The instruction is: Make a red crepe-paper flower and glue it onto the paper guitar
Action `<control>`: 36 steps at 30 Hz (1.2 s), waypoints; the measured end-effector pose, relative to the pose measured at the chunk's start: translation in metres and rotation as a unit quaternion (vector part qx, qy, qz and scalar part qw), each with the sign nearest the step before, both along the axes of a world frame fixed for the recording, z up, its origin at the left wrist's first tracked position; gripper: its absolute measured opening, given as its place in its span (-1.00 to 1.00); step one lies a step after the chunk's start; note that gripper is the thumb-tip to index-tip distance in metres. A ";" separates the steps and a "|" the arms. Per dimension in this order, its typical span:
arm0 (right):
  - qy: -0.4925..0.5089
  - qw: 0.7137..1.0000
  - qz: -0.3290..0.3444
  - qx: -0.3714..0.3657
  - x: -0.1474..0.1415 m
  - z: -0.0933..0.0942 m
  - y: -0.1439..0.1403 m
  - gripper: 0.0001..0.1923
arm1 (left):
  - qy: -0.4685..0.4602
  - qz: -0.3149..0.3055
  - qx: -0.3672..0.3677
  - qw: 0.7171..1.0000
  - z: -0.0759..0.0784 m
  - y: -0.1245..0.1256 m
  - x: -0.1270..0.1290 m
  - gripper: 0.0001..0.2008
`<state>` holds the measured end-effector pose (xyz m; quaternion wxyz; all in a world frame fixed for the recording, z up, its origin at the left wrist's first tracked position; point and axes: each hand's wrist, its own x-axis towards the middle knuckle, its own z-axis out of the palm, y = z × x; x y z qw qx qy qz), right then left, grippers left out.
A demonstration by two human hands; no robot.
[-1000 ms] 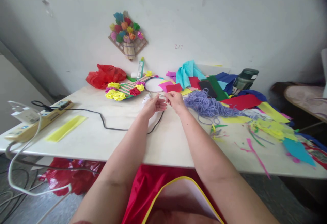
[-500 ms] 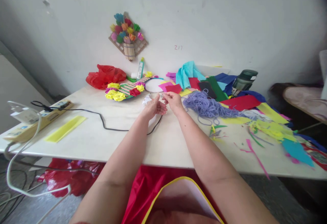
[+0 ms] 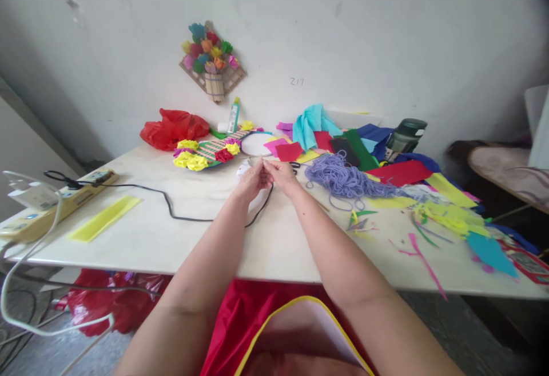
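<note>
My left hand (image 3: 255,179) and my right hand (image 3: 278,172) meet fingertip to fingertip above the middle of the table. Both are closed in a pinch; whatever lies between the fingers is too small to make out. A white object (image 3: 242,169) shows partly behind my left hand, its kind hidden. Black scissors handles (image 3: 294,166) peek out beside my right hand. Just beyond the hands lies a thin hoop (image 3: 256,154), touching a craft piece with yellow, red and purple paper flowers (image 3: 191,162).
A black cable (image 3: 189,217) runs from the power strip (image 3: 96,186) toward my hands. Purple yarn (image 3: 343,176) lies to the right among coloured paper sheets, with a dark green bottle (image 3: 407,135) behind. A red plastic bag (image 3: 174,129) and a glue tube (image 3: 234,115) are at the back left.
My hands have drawn together, the right one moving left until the fingertips meet. The scissors handles now show beside it. The whole view has shifted slightly.
</note>
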<state>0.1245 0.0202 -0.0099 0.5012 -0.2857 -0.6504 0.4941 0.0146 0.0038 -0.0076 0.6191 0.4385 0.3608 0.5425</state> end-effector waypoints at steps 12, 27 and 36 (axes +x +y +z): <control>0.170 0.978 0.030 -0.121 -0.006 0.004 0.000 -0.66 | -0.005 0.107 0.079 0.991 -0.003 0.002 -0.007 -0.64; 0.073 0.993 -0.085 -0.022 0.001 -0.008 0.009 -0.54 | 0.044 0.081 0.030 0.995 0.000 -0.001 -0.005 -0.73; 0.056 0.982 -0.179 -0.004 0.001 -0.007 0.012 -0.66 | 0.014 0.084 0.040 0.996 -0.001 -0.003 -0.010 -0.73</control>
